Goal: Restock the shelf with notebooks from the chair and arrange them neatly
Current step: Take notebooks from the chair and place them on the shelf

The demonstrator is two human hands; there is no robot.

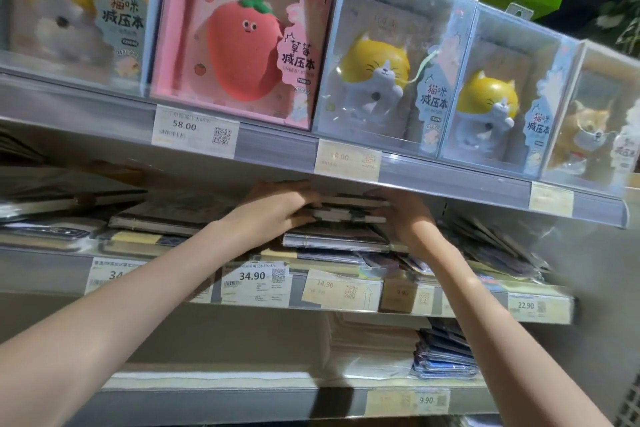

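— Grey-edged notebooks [346,210], a small stack of them, sit between the two hands on the middle shelf [304,295], right under the upper shelf rail [277,146].

— How are the hands placed?

— Left hand [280,206] grips the stack's left end, fingers curled round the edges. Right hand [403,215] holds the right end, fingers wrapped over the top.

— What's below the stack?

— It rests on a pile of wrapped notebooks [336,241] lying flat on that same shelf. Just below the pile, on the shelf's front edge, is a 34.90 price tag [254,282].

— And above the stack?

— Boxed notebooks stand upright on the upper shelf: a pink strawberry box [239,35] above and left of the stack, and a blue cat box [388,62] above and right of it.

— Anything further down?

— Below the stack, one shelf down, a loose heap of blue packets [445,355] lies to the right.
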